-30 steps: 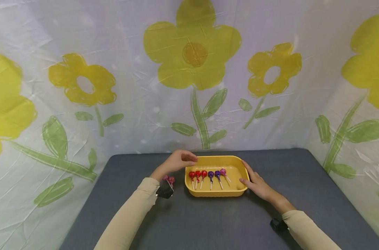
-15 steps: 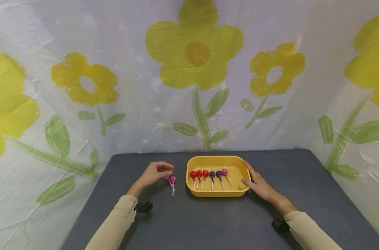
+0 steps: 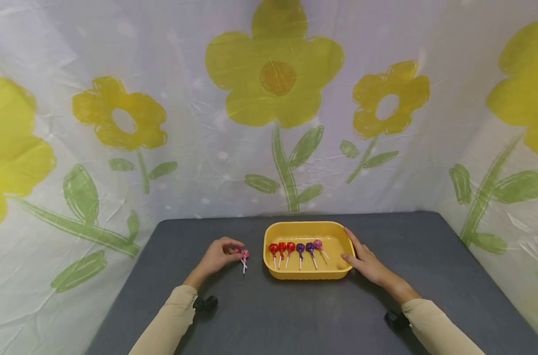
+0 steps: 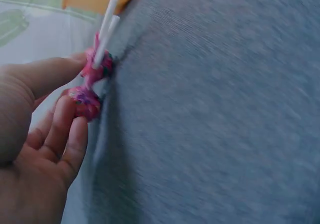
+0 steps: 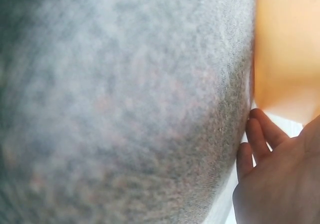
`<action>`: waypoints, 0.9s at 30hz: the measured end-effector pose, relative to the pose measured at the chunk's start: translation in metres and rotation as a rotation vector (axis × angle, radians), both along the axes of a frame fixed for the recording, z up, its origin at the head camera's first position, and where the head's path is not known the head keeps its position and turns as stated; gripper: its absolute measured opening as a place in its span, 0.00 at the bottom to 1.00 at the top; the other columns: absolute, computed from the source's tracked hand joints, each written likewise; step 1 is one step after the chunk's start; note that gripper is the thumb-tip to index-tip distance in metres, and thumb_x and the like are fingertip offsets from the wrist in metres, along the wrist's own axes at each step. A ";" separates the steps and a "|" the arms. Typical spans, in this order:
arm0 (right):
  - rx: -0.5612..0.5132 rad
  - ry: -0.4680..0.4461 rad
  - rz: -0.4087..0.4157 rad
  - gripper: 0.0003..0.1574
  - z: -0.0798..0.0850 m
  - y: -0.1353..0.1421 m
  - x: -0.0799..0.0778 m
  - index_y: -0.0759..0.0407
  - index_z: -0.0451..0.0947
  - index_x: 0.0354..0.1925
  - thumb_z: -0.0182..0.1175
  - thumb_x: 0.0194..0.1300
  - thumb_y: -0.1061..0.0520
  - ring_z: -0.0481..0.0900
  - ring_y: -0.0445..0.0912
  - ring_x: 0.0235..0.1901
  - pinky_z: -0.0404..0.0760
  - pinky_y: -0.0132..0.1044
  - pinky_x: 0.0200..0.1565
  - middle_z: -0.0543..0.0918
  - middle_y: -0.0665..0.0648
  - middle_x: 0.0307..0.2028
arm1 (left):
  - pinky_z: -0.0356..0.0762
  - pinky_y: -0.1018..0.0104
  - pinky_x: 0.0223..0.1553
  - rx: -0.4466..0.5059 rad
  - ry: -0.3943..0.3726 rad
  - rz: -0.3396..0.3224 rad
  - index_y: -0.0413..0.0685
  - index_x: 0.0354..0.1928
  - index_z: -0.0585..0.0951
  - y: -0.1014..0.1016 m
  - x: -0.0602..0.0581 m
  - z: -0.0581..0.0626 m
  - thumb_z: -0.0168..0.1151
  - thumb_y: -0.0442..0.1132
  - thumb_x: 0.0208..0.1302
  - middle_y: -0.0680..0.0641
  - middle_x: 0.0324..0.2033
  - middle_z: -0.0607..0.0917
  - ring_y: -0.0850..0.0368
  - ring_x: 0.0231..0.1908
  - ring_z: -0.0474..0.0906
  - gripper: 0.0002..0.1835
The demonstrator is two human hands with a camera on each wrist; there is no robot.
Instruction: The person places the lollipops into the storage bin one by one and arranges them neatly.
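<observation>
My left hand [image 3: 220, 255] is at the two pink lollipops [image 3: 245, 253] on the table, left of the tray. In the left wrist view, the thumb lies against one pink wrapped head [image 4: 102, 66] and fingertips touch the other wrapped head [image 4: 86, 103]; their white sticks [image 4: 106, 36] point away from the palm. My right hand [image 3: 367, 264] holds the right end of the yellow tray [image 3: 306, 275], thumb over the rim and fingers along the side. Inside the tray lie three red lollipops [image 3: 282, 247], two purple lollipops [image 3: 300, 248] and one pink lollipop [image 3: 318, 244] in a row.
Under everything is a dark grey table [image 3: 295, 315]. Behind it hangs a pale curtain [image 3: 198, 148] printed with yellow flowers. Black wrist cameras [image 3: 205, 303] sit on both wrists.
My left hand has moved left from above the tray's left rim, then come down onto the pink lollipops on the table. The right hand has stayed on the tray.
</observation>
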State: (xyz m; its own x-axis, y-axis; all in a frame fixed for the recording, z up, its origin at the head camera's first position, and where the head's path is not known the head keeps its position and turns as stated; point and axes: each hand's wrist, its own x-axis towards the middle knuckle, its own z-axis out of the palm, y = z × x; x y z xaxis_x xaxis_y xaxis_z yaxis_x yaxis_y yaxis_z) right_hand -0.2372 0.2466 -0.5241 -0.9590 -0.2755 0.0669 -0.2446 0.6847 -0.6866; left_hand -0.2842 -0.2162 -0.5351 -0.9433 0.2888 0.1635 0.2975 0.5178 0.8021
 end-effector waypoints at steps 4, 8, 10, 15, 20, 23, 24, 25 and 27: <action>-0.003 0.012 0.009 0.49 0.000 -0.001 0.000 0.48 0.40 0.80 0.54 0.73 0.43 0.67 0.67 0.62 0.68 0.67 0.59 0.59 0.72 0.73 | 0.74 0.72 0.36 -0.016 0.023 0.034 0.47 0.43 0.88 -0.001 0.005 -0.003 0.76 0.35 0.52 0.43 0.39 0.84 0.61 0.35 0.76 0.14; -0.008 -0.001 0.000 0.48 0.000 -0.001 0.002 0.47 0.40 0.80 0.54 0.74 0.43 0.67 0.65 0.61 0.68 0.66 0.59 0.59 0.71 0.74 | 0.74 0.72 0.38 -0.059 0.067 0.007 0.48 0.43 0.88 0.000 0.006 -0.008 0.77 0.38 0.52 0.46 0.38 0.86 0.61 0.37 0.77 0.14; -0.004 -0.005 -0.001 0.48 0.000 -0.001 0.003 0.47 0.39 0.80 0.53 0.74 0.43 0.67 0.65 0.61 0.68 0.66 0.59 0.58 0.71 0.74 | 0.74 0.72 0.39 -0.074 0.071 -0.006 0.49 0.43 0.88 0.002 0.006 -0.011 0.77 0.39 0.52 0.47 0.38 0.87 0.62 0.38 0.77 0.14; -0.002 -0.011 0.001 0.48 -0.001 -0.001 0.005 0.47 0.39 0.80 0.52 0.74 0.42 0.66 0.66 0.63 0.67 0.67 0.59 0.58 0.71 0.74 | 0.75 0.71 0.41 -0.073 0.062 -0.018 0.47 0.42 0.88 0.005 0.008 -0.013 0.76 0.39 0.53 0.46 0.39 0.89 0.63 0.39 0.80 0.13; 0.000 -0.011 -0.002 0.48 -0.002 -0.001 0.005 0.47 0.39 0.80 0.53 0.74 0.43 0.67 0.64 0.61 0.67 0.66 0.59 0.58 0.71 0.74 | 0.77 0.70 0.43 -0.081 0.042 -0.022 0.47 0.43 0.88 0.007 0.008 -0.013 0.75 0.39 0.54 0.46 0.41 0.90 0.58 0.42 0.82 0.13; 0.005 -0.016 -0.007 0.48 0.000 -0.001 0.004 0.46 0.39 0.80 0.53 0.74 0.43 0.67 0.64 0.61 0.67 0.67 0.59 0.58 0.71 0.74 | 0.77 0.70 0.44 -0.078 0.042 -0.025 0.47 0.43 0.88 0.008 0.006 -0.012 0.75 0.40 0.55 0.46 0.41 0.90 0.54 0.43 0.83 0.13; 0.008 -0.017 -0.007 0.48 0.000 0.000 0.004 0.46 0.39 0.80 0.53 0.74 0.42 0.67 0.65 0.61 0.67 0.67 0.59 0.58 0.71 0.74 | 0.77 0.69 0.43 -0.073 0.049 -0.027 0.46 0.43 0.88 0.007 0.006 -0.012 0.75 0.39 0.55 0.45 0.41 0.90 0.53 0.43 0.83 0.14; 0.009 -0.016 -0.007 0.49 0.001 0.000 0.003 0.46 0.39 0.80 0.53 0.74 0.42 0.67 0.65 0.61 0.67 0.67 0.59 0.58 0.71 0.74 | 0.77 0.70 0.43 -0.069 0.054 -0.028 0.46 0.44 0.88 0.007 0.006 -0.012 0.75 0.39 0.55 0.44 0.41 0.89 0.54 0.43 0.83 0.14; 0.012 -0.018 -0.006 0.49 0.001 0.000 0.002 0.47 0.39 0.80 0.53 0.74 0.42 0.67 0.65 0.61 0.68 0.67 0.59 0.58 0.71 0.74 | 0.77 0.71 0.42 -0.060 0.069 -0.025 0.45 0.44 0.88 0.005 0.006 -0.012 0.75 0.38 0.54 0.44 0.41 0.89 0.56 0.42 0.82 0.14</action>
State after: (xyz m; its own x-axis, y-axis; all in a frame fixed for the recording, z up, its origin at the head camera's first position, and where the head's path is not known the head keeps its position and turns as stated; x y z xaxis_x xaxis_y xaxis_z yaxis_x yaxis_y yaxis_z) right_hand -0.2350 0.2466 -0.5234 -0.9616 -0.2707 0.0460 -0.2280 0.6941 -0.6828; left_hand -0.2782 -0.2116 -0.5469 -0.9227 0.3239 0.2092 0.3645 0.5562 0.7468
